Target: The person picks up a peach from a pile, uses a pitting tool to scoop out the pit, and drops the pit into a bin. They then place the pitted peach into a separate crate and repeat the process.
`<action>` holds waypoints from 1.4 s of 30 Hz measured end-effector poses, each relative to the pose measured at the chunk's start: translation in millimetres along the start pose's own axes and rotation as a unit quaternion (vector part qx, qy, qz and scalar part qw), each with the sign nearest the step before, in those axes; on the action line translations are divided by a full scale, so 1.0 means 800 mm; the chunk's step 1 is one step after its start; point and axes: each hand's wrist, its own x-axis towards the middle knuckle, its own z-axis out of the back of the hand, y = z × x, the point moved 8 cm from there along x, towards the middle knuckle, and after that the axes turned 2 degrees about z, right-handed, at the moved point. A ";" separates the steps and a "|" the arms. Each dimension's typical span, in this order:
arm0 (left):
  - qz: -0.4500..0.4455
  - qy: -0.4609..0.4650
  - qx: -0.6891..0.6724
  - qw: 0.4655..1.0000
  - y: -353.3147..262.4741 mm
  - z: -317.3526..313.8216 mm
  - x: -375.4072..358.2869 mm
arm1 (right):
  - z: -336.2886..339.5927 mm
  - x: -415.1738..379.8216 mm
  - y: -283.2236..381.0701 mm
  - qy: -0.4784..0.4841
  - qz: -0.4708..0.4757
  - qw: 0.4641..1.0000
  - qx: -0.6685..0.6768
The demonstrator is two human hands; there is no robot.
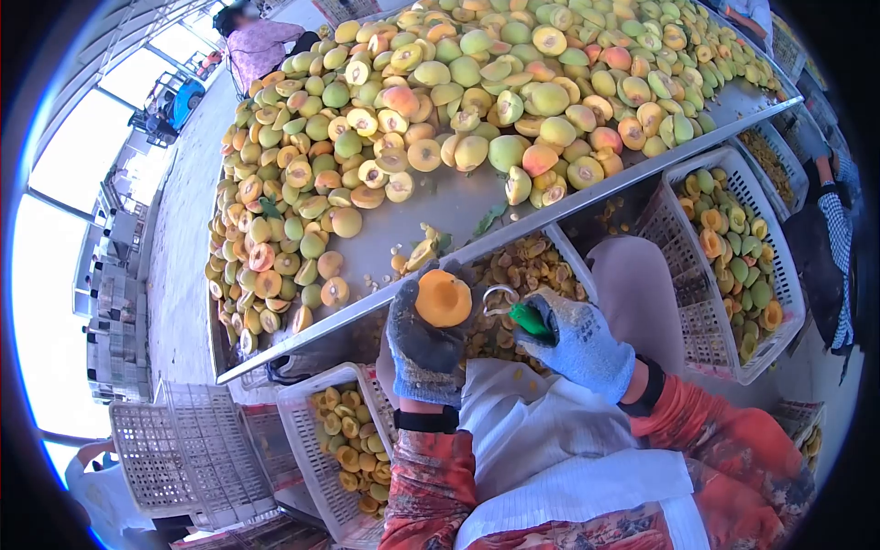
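In my left hand (426,335), gloved in grey and blue, is an orange fruit half (444,299), its hollow cut face turned up. My right hand (582,344), in a light blue glove, is closed round the green handle of a pitting tool (530,319). The tool's curved metal loop points left, a short way from the fruit and apart from it. Both hands are over a crate of fruit scraps (570,259) in front of the metal table (431,206), where many yellow, green and orange fruits (477,73) are heaped.
A white crate of fruit halves (782,266) stands at the right, another (298,417) at the lower left beside stacked empty crates (188,449). The table's metal edge (513,227) runs diagonally beyond my hands. Other people (259,46) are around the table.
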 end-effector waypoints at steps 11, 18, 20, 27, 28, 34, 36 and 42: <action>-0.003 -0.002 0.010 1.000 0.015 -0.014 -0.009 | -0.042 0.008 0.055 -0.008 0.149 0.951 -0.271; -0.044 -0.057 0.023 0.997 0.011 -0.006 -0.027 | -0.076 -0.014 0.058 0.062 0.181 0.953 -0.234; -0.081 -0.005 0.086 0.993 -0.004 -0.011 -0.026 | -0.075 -0.001 0.048 0.123 0.060 0.990 0.034; -0.063 0.022 -0.071 0.995 -0.033 -0.005 -0.046 | -0.059 0.003 0.003 0.157 -0.220 0.749 0.605; -0.065 0.021 -0.071 0.995 -0.033 0.004 -0.045 | -0.062 0.001 0.000 0.159 -0.220 0.748 0.605; -0.043 0.012 -0.072 0.996 -0.015 0.030 -0.039 | -0.048 0.010 0.049 0.035 0.011 0.989 0.145; -0.057 0.016 -0.010 0.998 -0.013 0.019 -0.044 | -0.050 0.022 0.070 -0.012 0.059 0.991 0.120; -0.018 0.040 0.018 0.999 -0.005 -0.012 -0.058 | -0.065 0.045 0.043 0.050 -0.177 0.840 0.511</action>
